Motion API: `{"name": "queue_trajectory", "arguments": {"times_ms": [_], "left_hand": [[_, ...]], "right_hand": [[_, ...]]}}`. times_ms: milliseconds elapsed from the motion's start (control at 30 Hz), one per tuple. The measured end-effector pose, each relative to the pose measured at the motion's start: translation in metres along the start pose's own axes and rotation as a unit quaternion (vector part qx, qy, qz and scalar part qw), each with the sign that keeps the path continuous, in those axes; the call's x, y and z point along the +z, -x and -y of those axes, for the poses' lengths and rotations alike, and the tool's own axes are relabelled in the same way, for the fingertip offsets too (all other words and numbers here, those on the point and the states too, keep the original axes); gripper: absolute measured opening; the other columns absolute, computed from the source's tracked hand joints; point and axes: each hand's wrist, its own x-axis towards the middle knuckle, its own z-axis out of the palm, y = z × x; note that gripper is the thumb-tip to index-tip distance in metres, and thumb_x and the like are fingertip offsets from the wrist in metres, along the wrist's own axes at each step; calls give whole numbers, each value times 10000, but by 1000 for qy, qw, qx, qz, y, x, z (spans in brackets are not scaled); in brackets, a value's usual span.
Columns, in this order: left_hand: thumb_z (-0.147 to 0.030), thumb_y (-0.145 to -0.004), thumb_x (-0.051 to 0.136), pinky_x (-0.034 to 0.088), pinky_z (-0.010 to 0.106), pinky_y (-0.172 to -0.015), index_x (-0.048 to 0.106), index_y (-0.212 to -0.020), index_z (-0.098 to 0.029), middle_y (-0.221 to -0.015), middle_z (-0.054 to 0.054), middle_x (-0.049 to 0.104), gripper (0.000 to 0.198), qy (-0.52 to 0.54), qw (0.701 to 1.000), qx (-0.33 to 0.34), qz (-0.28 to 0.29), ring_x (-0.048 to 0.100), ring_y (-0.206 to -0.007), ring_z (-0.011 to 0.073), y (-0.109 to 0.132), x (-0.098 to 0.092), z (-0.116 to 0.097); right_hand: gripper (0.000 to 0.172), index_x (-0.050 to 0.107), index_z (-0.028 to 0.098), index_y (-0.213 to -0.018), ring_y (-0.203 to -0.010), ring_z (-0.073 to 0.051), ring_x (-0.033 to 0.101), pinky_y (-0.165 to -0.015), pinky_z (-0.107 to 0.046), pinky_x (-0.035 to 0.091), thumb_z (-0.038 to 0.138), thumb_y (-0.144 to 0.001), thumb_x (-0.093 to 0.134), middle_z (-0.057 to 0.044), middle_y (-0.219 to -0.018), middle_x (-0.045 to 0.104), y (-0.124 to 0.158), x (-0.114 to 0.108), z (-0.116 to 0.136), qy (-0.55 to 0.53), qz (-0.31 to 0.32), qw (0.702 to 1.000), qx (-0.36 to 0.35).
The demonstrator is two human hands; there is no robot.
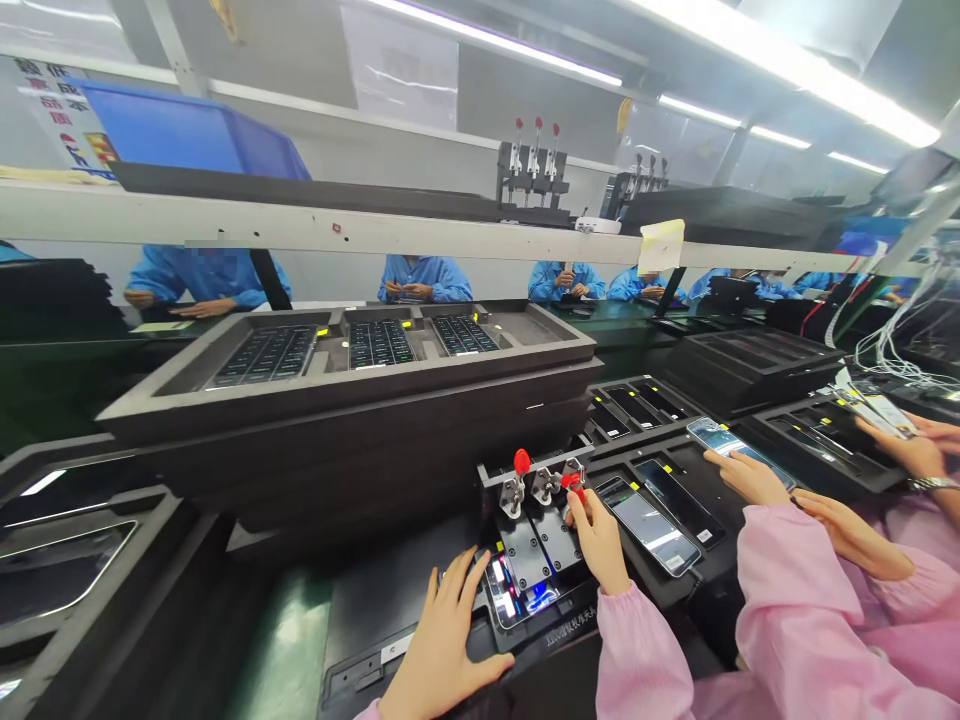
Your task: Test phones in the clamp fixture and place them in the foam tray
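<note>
My left hand is spread open, its fingertips beside the left edge of a lit phone that lies in a black test fixture. Dark metal plates cover part of that phone's screen. My right hand, in a pink sleeve, is closed on the red handle of a toggle clamp at the fixture's right. Another red-tipped toggle clamp stands upright to its left. Just right of my right hand, a phone with a pale lit screen rests beside a dark phone.
A deep stack of black foam trays holding dark phones rises behind the fixture. At right, a co-worker's hand holds a phone. More foam trays stand at left. A shelf beam crosses above; people in blue sit beyond.
</note>
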Motion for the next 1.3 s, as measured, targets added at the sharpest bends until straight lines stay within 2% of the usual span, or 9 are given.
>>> {"name": "queue_trajectory", "arguments": {"times_ms": [533, 667, 767, 867, 933, 1000, 1067, 1200, 1300], "left_hand": [[-383, -665, 671, 128, 615, -1056, 115, -1419, -274, -1458, 116, 273, 944, 15, 1000, 3, -8, 249, -1320, 341, 0, -1, 0], [-399, -671, 666, 125, 616, -1055, 114, -1419, -272, -1461, 119, 263, 939, 14, 1000, 3, -4, 242, -1323, 337, 0, -1, 0], [-392, -675, 662, 117, 608, -1061, 112, -1417, -277, -1464, 110, 255, 931, 11, 1000, -1, 0, 230, -1331, 320, 0, -2, -1], [-400, -676, 659, 115, 603, -1065, 112, -1416, -280, -1463, 104, 254, 928, 8, 1000, -2, 3, 222, -1335, 310, 0, -2, -1], [-405, -672, 661, 115, 599, -1067, 113, -1417, -278, -1461, 105, 258, 933, 8, 1000, -3, 3, 222, -1335, 310, 0, -2, -2], [-400, -668, 664, 119, 592, -1070, 117, -1417, -276, -1458, 105, 264, 936, 9, 1000, -5, 2, 229, -1334, 308, 0, -3, -2], [-397, -670, 662, 122, 590, -1070, 120, -1416, -275, -1455, 104, 269, 930, 9, 1000, -5, 3, 231, -1333, 304, 0, -3, -2], [-417, -682, 650, 128, 599, -1064, 119, -1417, -272, -1454, 104, 272, 919, 4, 1000, 1, 0, 233, -1332, 307, 0, -3, -2], [-418, -683, 650, 135, 599, -1062, 123, -1418, -270, -1450, 101, 280, 916, 2, 1000, 5, -9, 245, -1326, 311, 0, -2, -2]], "right_hand": [[389, 441, 210, -662, -538, -138, 521, -565, -241, 394, 539, -866, 400, 21, -557, 559, -2, 3, -1, 16, -14, 1000, -14], [376, 502, 178, -707, -540, -106, 521, -568, -236, 423, 493, -890, 407, 29, -587, 557, 1, 5, 1, 26, -19, 999, -30], [330, 565, 134, -884, -658, -94, 559, -643, -260, 472, 444, -894, 451, -3, -782, 594, 0, -28, 3, 36, -34, 997, -53], [374, 567, 138, -990, -815, -139, 582, -750, -341, 483, 478, -879, 457, -45, -938, 604, -4, -95, 1, 45, -58, 994, -80], [386, 617, 235, -884, -867, -191, 591, -788, -383, 470, 587, -808, 477, -50, -948, 635, -7, -133, -3, 54, -40, 993, -102], [383, 635, 289, -781, -881, -243, 601, -796, -410, 457, 653, -674, 579, -36, -907, 661, -7, -146, -7, 56, 5, 991, -118], [345, 617, 294, -721, -833, -246, 608, -757, -411, 465, 634, -680, 579, -22, -826, 666, -2, -133, -8, 29, 31, 993, -107], [381, 572, 222, -737, -646, -143, 569, -641, -315, 477, 543, -858, 406, -5, -697, 615, 7, -65, -3, -14, 7, 998, -64], [395, 543, 155, -759, -561, -83, 518, -596, -246, 445, 509, -882, 420, 19, -657, 569, 5, -22, 0, -16, 1, 999, -44]]}}
